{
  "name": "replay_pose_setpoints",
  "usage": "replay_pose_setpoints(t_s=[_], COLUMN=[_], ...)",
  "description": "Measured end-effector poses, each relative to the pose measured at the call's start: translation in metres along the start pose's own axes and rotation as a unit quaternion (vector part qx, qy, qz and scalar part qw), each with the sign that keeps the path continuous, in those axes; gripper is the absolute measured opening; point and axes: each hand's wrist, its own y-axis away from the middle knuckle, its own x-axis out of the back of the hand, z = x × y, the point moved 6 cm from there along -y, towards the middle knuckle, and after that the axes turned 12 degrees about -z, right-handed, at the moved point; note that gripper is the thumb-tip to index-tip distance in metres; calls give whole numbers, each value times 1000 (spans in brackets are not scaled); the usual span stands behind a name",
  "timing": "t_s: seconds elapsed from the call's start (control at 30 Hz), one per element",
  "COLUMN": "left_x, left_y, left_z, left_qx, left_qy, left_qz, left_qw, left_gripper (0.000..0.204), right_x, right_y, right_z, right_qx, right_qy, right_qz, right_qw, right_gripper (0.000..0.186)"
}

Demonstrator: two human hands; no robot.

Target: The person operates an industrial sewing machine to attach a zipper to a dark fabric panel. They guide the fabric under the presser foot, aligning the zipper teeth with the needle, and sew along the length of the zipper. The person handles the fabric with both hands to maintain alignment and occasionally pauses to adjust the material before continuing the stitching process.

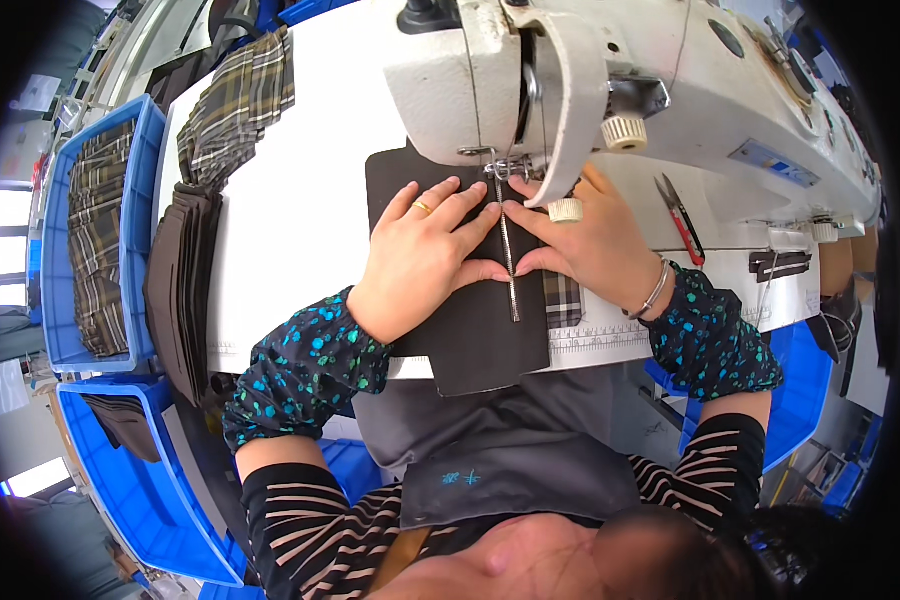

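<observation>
Zipper strip [507, 245] apparently being stitched to a dark panel [480, 345].
The left hand [420, 248] and right hand [592, 245] lie open, pressing the panel, which overhangs the table's [315, 190] near edge; keeping the strip straight seems called for next. The sewing machine [440, 95] partly hides the right fingers; dark pieces [182, 290] stack along the left edge.

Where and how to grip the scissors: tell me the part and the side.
Probably best by the handles, coming from the person's side: the scissors lie to the right of the right hand, blades pointing away and handles toward the person, so that approach keeps fingers off the tips.
</observation>
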Motion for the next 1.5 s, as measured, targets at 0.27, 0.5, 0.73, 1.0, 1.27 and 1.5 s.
replay_pose_setpoints(t_s=[0.27,0.5,0.73,1.0,1.27,1.5], left_x=[-4,-4,-1,-5,-5,-4], left_y=[2,28,18,-2,-9,-9], left_z=[2,30,21,-1,-9,-12], left_qx=[-4,2,11,9,35,27], left_qy=[6,7,0,3,43,41], left_qz=[-22,-45,-46,-28,-51,-37], left_qw=[1000,999,999,1000,997,998], left_gripper=[72,80,79,78,76,77], right_x=[-4,5,0,-3,-3,-9], right_y=[-4,20,20,2,-1,-2], right_z=[7,-30,-32,-10,-5,-1], right_qx=[-37,10,-9,-16,-12,-12], right_qy=[8,-5,-2,9,27,5], right_qz=[-27,-60,-81,-38,-19,-24], right_qw=[999,998,997,999,999,1000], right_gripper=[65,74,79,65,58,60])
